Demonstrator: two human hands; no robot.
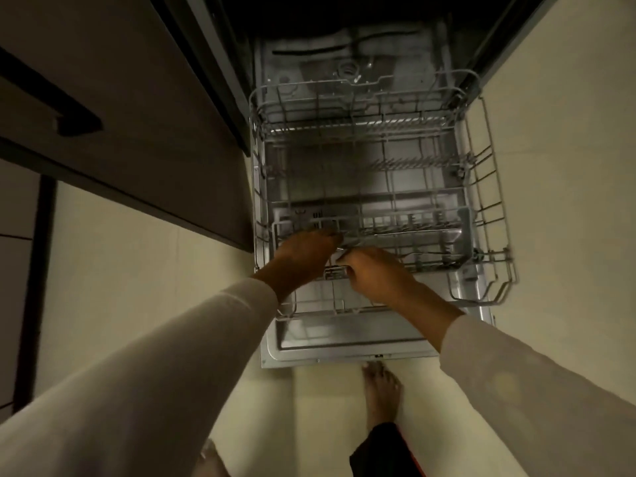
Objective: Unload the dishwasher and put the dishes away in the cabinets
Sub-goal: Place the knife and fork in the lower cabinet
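Note:
The dishwasher stands open with its wire racks pulled out over the lowered door point(344, 349). A shallow cutlery tray point(464, 232) sits at the front, with a few pieces of metal cutlery point(413, 233) lying in it. My left hand point(304, 251) reaches down into the tray's left end, its fingertips hidden among the wires. My right hand point(375, 273) is just to its right, fingers curled round a shiny metal utensil point(341, 256) at the tray's front edge. The lower rack point(495, 201) holds no dishes that I can see.
Dark cabinet fronts with a black bar handle point(69, 122) run along the left. Pale tiled floor point(137, 270) surrounds the dishwasher. My bare foot point(382, 390) stands just in front of the lowered door.

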